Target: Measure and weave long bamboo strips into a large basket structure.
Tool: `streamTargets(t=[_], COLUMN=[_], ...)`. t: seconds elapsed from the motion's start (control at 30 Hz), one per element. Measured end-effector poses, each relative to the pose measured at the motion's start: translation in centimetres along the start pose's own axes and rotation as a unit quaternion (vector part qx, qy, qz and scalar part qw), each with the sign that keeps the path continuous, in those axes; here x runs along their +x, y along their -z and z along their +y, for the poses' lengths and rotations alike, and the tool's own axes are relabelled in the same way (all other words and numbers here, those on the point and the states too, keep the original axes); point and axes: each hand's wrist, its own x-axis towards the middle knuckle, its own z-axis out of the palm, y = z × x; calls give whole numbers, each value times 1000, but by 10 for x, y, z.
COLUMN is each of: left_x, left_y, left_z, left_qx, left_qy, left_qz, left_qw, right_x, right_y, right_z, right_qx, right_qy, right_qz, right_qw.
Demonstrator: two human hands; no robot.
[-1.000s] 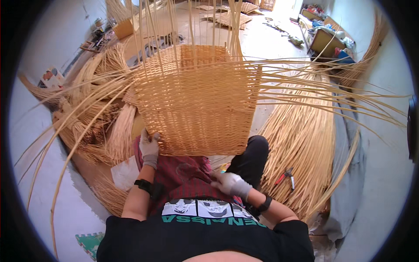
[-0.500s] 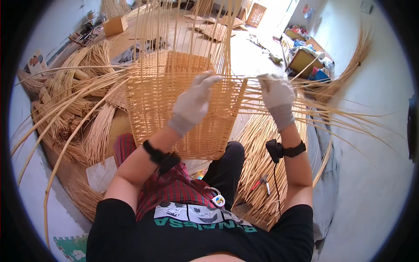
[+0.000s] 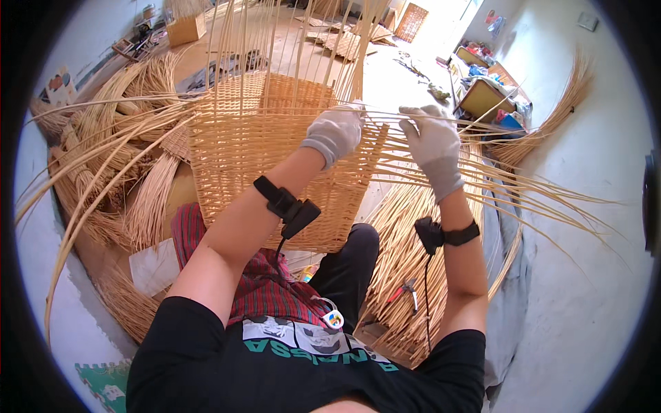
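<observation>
A half-woven wicker basket [image 3: 268, 158] stands in front of my lap, with tall upright stakes [image 3: 299, 48] rising from its top edge. At the basket's upper right corner my left hand [image 3: 337, 131], in a pale work glove, is closed on a thin wicker strand beside the stakes; its fingertips are partly hidden. To the right of that corner, my right hand [image 3: 435, 141], also gloved, pinches a strand between thumb and fingers. Several loose strand ends [image 3: 537, 189] stick out rightward from the basket's side, passing below and behind my right hand.
Bundles of wicker [image 3: 96, 158] are heaped at the left, and long strands curve out from the basket there. Red-handled pliers [image 3: 403, 291] lie on a pile of cut rods [image 3: 396, 255] at the right. Another bundle [image 3: 551, 113] leans against the right wall. Woven panels [image 3: 341, 45] lie farther back.
My left hand has moved right and slightly up, from the basket's front to its upper right corner, and its fingers have closed. My right hand's fingers have shifted slightly left on the strand.
</observation>
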Motion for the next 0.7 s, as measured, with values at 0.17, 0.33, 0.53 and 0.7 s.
streamTargets(t=[0.17,0.33,0.53,0.7], left_x=[10,-5,-16,-12], left_y=[19,29,8,6], left_z=[8,10,0,-4], left_qx=[-69,-262,-299,-345], left_qy=[61,164,58,88], left_qz=[-142,-178,-11,-71], left_qw=[986,934,952,932], right_x=[41,48,13,7], right_y=[-3,-1,7,2], right_z=[17,23,9,2], right_qx=[12,-6,51,91], right_qy=[6,63,63,-40], right_qz=[-184,-240,-197,-134], right_qw=[983,969,977,986])
